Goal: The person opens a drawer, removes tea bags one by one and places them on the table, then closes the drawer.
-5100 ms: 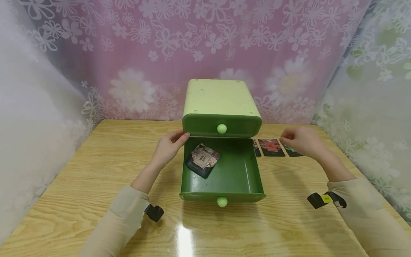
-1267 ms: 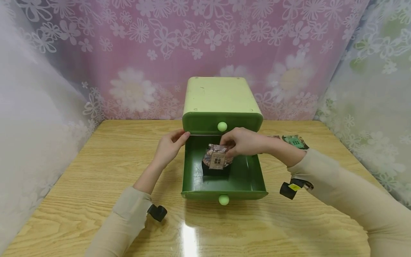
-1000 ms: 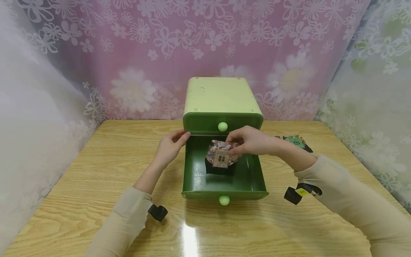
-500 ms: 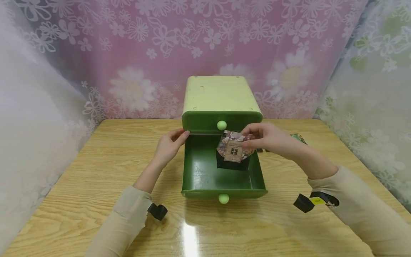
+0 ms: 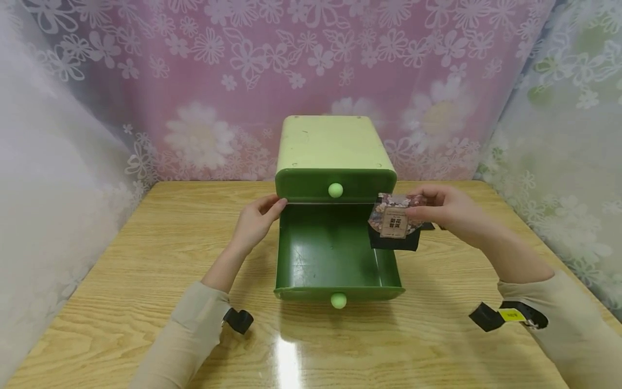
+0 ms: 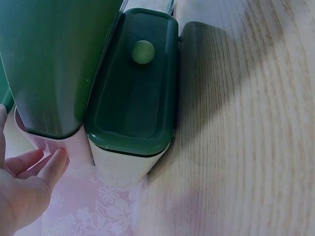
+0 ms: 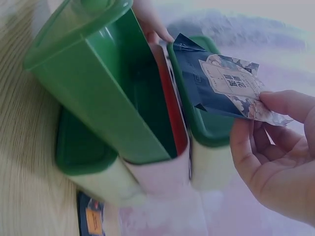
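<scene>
In the head view, my right hand pinches a black tea sachet with a floral top and tan label between thumb and fingers. It hangs at the right wall of a pulled-out green drawer, overlapping it in this view. The right wrist view shows the sachet tilted, my thumb on its floral end. My left hand rests at the left edge of the pale-green drawer cabinet. In the left wrist view, its fingers touch the casing's side beside the open drawer.
Below the open drawer, the left wrist view shows a closed drawer with a round knob. Another sachet with an orange label lies on the wooden table right of the cabinet. A flowered curtain hangs behind.
The sachet lay in the drawer at first; my right hand has taken hold of it, lifted it and carried it rightward to the drawer's right wall. My left hand stays in place.
</scene>
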Available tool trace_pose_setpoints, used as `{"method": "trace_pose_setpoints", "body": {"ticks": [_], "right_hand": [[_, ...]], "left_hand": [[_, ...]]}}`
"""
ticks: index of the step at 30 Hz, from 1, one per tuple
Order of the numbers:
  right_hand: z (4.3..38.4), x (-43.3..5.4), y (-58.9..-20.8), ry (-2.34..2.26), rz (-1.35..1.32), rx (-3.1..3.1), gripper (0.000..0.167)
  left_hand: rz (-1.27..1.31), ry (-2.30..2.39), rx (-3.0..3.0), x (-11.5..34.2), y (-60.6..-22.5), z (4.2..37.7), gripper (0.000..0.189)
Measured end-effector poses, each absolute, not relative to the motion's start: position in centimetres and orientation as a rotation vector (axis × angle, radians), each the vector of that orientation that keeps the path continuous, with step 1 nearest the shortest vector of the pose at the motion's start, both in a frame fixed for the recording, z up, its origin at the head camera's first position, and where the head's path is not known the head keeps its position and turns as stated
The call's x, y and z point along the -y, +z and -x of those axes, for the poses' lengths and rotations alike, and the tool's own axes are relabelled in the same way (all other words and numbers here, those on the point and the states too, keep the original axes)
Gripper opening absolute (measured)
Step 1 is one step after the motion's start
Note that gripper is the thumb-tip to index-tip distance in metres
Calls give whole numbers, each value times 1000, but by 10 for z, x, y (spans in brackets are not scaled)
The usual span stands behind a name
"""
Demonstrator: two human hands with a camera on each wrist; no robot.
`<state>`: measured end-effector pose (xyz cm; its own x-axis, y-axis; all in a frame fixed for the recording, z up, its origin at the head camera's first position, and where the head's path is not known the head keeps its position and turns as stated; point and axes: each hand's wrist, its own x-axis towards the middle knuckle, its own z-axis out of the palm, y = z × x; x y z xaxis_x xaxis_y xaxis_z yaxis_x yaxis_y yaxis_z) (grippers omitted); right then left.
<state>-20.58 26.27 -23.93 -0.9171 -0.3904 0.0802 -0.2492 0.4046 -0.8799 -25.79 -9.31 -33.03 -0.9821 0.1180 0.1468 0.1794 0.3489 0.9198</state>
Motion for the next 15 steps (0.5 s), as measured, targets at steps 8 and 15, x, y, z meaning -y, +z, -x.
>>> {"method": "trace_pose_setpoints", "body": {"ticks": [8,15], "right_hand": [[211,-313,-253,-1680,481,-2429,12],[234,-341,-286,-1745,226,-2303,4]], "left_hand": [[276,-1730,2553,95,-330,257,64],[280,-1727,2543,96,-329,257,66]]}}
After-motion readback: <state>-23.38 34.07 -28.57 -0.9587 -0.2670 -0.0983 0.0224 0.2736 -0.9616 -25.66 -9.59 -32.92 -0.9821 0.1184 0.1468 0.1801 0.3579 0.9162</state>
